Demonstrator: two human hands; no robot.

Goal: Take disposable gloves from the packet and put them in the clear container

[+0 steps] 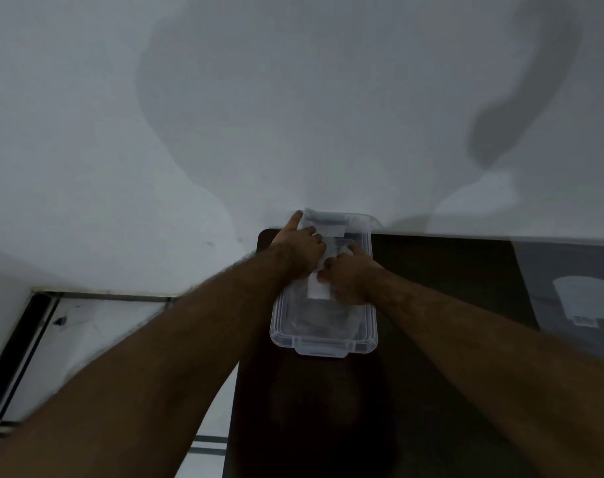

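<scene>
A clear plastic container (323, 343) with a front latch stands on a dark table, its far end against the white wall. Both hands reach into it. My left hand (302, 248) rests at the far left rim, index finger stretched along the edge, its other fingers on a thin translucent packet (328, 231). My right hand (350, 276) is curled over pale, filmy glove material (319, 289) inside the container and pinches it. How the packet and gloves separate is hard to make out in the dim light.
The dark table (448, 270) runs to the right, where a grey flat sheet or bag with a white shape (579, 298) lies. The white wall stands directly behind the container. Tiled floor (86, 332) shows at the left.
</scene>
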